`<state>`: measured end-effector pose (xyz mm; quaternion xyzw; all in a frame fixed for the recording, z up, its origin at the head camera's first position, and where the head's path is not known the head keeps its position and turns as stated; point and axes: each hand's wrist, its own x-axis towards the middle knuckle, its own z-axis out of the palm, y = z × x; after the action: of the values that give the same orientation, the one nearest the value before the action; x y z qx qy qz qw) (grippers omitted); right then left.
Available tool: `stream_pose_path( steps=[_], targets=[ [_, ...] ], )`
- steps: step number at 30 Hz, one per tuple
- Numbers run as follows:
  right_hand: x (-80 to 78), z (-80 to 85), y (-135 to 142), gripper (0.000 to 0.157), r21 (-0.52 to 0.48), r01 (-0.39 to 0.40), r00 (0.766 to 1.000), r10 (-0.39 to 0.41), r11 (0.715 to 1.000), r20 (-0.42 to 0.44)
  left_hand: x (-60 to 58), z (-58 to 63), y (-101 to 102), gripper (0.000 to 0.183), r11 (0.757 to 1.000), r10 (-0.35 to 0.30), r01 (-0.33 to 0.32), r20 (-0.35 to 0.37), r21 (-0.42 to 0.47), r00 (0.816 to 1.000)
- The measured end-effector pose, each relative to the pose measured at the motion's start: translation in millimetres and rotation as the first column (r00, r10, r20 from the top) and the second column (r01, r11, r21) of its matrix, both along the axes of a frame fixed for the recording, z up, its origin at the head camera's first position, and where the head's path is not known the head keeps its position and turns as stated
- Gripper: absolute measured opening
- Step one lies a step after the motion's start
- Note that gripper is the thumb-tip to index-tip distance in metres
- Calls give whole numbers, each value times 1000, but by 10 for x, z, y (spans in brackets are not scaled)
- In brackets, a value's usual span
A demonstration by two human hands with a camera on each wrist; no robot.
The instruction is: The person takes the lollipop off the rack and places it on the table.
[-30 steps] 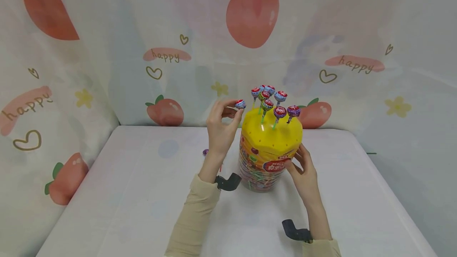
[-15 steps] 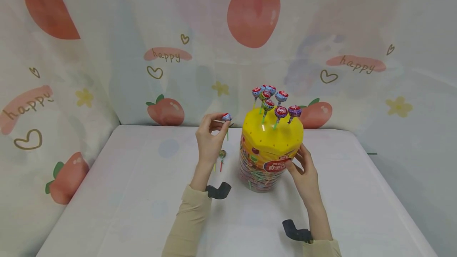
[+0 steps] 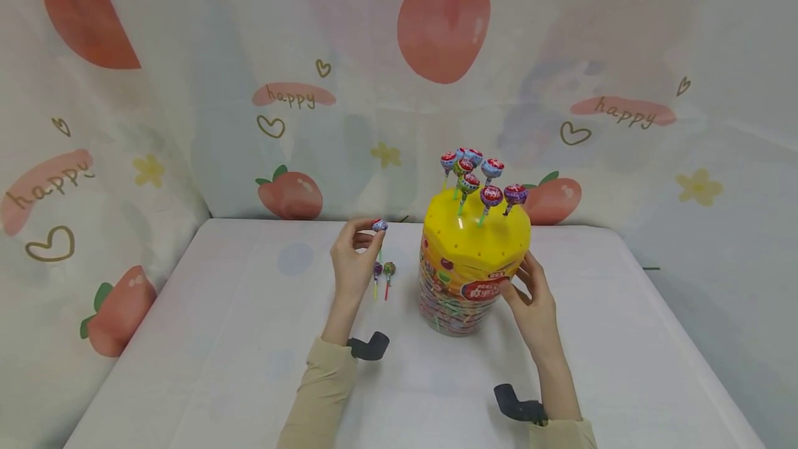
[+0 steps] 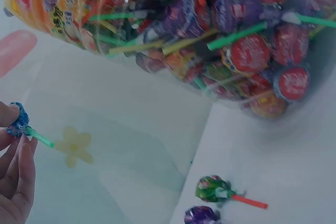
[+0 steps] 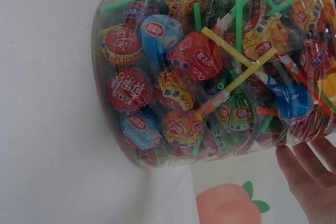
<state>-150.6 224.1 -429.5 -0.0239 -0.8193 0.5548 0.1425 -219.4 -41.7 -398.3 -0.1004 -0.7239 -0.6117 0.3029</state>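
Observation:
My left hand pinches a blue-wrapped lollipop by its head, the green stick pointing down. It is held left of a clear lollipop jar with a yellow lid. Several wrapped lollipops stand upright in the lid's holes, among them a purple one and a green one. At the jar's right side my right hand holds it, thumb on the front label and fingers round the side. Through the jar wall many loose lollipops show.
Two lollipops lie on the white table below my left hand: a purple one with a yellow stick and a green one with a red stick. A printed cloth backdrop rises behind the table and along its left.
My left hand has moved left and down, away from the jar's lid, carrying the blue lollipop. The two lollipops on the table have come into fuller view. My right hand stays on the jar.

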Motion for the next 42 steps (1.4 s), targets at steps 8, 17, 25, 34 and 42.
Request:
stream_pose_path(
  steps=[8,17,25,34,42],
  targets=[
    [10,1,4,68,-5,2,1000,-2,1000,3,-227,-457,-122,25,998,55,-55,40,-3,998],
    [0,7,4,67,-11,-3,1000,4,1000,10,-245,-592,-254,23,995,99,-97,118,-28,988],
    [6,7,9,67,7,3,1000,-3,1000,12,-274,-654,-351,21,989,141,-128,186,-76,972],
    [10,13,8,68,1,3,1000,-3,1000,15,-285,-768,-434,20,977,189,-149,306,-150,933],
    [-2,-9,15,67,1,-9,1000,9,1000,-15,-276,-855,-478,18,971,196,-118,411,-208,890]
  ],
)
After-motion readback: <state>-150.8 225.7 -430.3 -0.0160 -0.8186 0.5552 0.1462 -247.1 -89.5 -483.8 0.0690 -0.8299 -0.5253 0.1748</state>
